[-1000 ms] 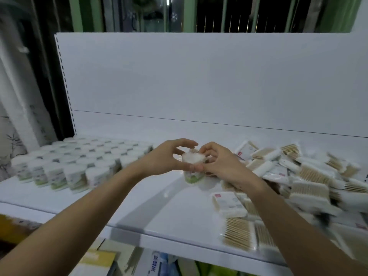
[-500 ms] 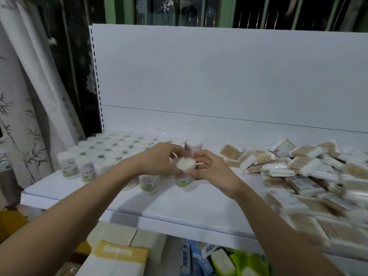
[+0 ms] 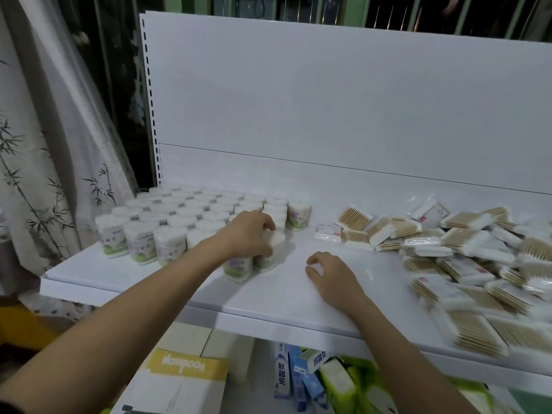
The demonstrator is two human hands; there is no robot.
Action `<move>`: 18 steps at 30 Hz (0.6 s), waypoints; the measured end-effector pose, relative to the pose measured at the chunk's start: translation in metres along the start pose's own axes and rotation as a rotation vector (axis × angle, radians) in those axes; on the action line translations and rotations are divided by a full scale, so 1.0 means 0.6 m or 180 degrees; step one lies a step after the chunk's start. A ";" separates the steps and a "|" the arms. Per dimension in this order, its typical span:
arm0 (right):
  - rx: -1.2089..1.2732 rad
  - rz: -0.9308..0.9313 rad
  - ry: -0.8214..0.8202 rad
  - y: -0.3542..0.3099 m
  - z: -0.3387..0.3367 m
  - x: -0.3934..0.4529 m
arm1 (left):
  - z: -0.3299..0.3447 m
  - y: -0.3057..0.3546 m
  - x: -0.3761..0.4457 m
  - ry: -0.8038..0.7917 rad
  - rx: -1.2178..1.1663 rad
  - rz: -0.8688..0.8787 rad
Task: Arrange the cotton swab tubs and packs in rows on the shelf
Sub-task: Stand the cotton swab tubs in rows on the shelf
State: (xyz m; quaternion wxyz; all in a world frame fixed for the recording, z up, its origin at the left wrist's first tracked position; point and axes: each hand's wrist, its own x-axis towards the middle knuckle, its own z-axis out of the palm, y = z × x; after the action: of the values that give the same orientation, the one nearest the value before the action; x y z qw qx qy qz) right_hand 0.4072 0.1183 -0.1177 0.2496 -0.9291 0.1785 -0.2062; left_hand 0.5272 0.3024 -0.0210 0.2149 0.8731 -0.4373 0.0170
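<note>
Left hand [image 3: 249,233] curls its fingers over the top of a cotton swab tub [image 3: 270,249] at the front right corner of the block of tubs [image 3: 179,213], which fills the left end of the shelf [image 3: 298,297]. Right hand [image 3: 328,271] rests on bare shelf just right of it, fingers loosely bent, holding nothing. Flat swab packs [image 3: 466,255] lie in a loose heap across the right end, some close to the front edge. A careless nudge could, I judge, tip the neighbouring tubs or send front packs off the edge. Tub labels are green and pink, their print too small to read; packs carry a red mark. Below, a yellow-banded box [image 3: 185,367] shows upside-down lettering I cannot make out.
</note>
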 end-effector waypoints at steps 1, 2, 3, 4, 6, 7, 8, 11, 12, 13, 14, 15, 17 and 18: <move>0.0012 0.0007 0.0007 0.001 0.000 0.001 | 0.002 0.000 0.003 0.0009 -0.0016 -0.0025; 0.0018 0.0003 0.0014 0.001 0.000 0.001 | 0.005 0.001 0.006 0.0024 -0.0026 -0.0047; 0.0022 -0.0007 0.0026 0.001 0.000 0.001 | 0.008 0.002 0.010 0.0047 -0.0015 -0.0065; 0.0025 -0.0013 0.0027 0.001 0.001 0.000 | 0.011 0.002 0.012 0.0085 0.0024 -0.0076; 0.0031 -0.0005 0.0019 0.003 0.003 0.001 | 0.014 0.003 0.015 0.0159 0.0122 -0.0094; 0.0028 0.0007 0.0015 0.004 0.003 0.002 | 0.014 0.002 0.017 0.0178 0.0148 -0.0098; 0.0020 0.0007 0.0016 0.004 0.003 0.002 | 0.014 0.001 0.018 0.0188 0.0158 -0.0100; -0.0001 -0.0006 0.0019 0.006 0.002 0.004 | 0.016 0.002 0.019 0.0196 0.0205 -0.0117; -0.0008 -0.0006 0.0009 0.006 0.002 0.004 | 0.017 0.003 0.018 0.0203 0.0276 -0.0120; -0.0010 0.0009 -0.0003 0.006 0.002 0.004 | 0.019 0.005 0.017 0.0207 0.0381 -0.0127; -0.0011 0.0027 -0.0007 0.006 0.002 0.003 | 0.020 0.008 0.015 0.0226 0.0493 -0.0129; -0.0002 0.0052 -0.0006 0.005 0.002 0.002 | 0.020 0.011 0.013 0.0260 0.0573 -0.0120; 0.0062 0.0068 0.0018 0.000 0.000 -0.001 | 0.020 0.023 0.009 0.0380 0.0607 -0.0034; 0.0135 0.0066 0.0050 -0.003 -0.002 -0.003 | 0.020 0.031 0.007 0.0459 0.0554 0.0043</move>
State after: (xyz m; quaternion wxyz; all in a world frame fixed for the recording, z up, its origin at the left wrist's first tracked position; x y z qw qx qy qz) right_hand 0.4056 0.1198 -0.1163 0.2699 -0.9201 0.1858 -0.2147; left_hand 0.5134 0.2846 -0.0244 0.1691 0.8820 -0.4234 0.1191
